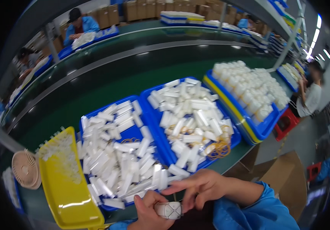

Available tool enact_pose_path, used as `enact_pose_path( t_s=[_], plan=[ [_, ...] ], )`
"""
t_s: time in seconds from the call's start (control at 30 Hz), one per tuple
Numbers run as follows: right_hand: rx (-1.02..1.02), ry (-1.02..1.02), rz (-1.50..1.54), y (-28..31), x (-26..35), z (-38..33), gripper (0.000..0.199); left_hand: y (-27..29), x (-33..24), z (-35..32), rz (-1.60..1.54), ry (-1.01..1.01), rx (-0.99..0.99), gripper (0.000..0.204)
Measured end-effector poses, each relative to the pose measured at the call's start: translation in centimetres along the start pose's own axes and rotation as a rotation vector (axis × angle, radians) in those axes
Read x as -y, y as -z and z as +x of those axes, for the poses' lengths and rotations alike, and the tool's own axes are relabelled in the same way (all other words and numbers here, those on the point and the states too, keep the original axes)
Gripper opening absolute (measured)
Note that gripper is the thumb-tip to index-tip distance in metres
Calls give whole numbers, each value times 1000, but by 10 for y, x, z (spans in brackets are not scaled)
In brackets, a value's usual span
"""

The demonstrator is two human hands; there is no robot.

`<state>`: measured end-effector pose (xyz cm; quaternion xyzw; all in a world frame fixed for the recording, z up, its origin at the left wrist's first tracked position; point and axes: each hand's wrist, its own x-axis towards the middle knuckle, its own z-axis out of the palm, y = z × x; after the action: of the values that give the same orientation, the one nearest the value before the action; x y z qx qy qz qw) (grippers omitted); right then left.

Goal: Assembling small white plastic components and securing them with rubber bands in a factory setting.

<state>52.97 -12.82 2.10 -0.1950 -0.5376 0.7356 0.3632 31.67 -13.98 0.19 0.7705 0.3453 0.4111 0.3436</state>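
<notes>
While a white piece (169, 210) is gripped in the left hand (149, 212) at the lower edge of the view, just in front of the blue tray (129, 133), most of its body is covered by the fingers, and only a rounded end crossed by dark lines is shown. The left wrist is nearly cut off by the frame. The right hand (205, 186) is brought in from the right with its forearm slanted, its index finger stretched leftward above the piece and its other fingers bent down by the piece's right end. Whether anything is pinched there cannot be told. The bare forearm is met by a blue sleeve (249, 212), cut off below. In the second tray (146, 100), rubber bands (219, 151) are partly buried among white blocks (201, 117). The small clear parts in the yellow tray (67, 207) are blurred by glare.
</notes>
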Motion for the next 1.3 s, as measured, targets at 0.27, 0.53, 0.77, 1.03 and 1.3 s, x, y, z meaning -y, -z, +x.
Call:
enact_pose_path(
  t_s=[0.27, 0.53, 0.77, 1.03, 1.3],
  plan=[
    [-304, 139, -856, -34, 2, -5, 29, -17, -6, 2, 227, 49, 125, 44],
    [-483, 438, -1056, -41, 12, -33, 33, -15, -25, 10, 157, -188, 328, 69],
    [-1595, 871, -1447, 63, 105, -108, 47, 5, 12, -15, 180, -737, -76, 90],
    [-1889, -84, -1704, 162, 120, -195, 31, 105, 22, -24, 630, -289, -388, 54],
    [-1599, -94, -1388, 216, 105, -254, 30, 216, 66, -20, 930, 14, -259, 34]
  ],
)
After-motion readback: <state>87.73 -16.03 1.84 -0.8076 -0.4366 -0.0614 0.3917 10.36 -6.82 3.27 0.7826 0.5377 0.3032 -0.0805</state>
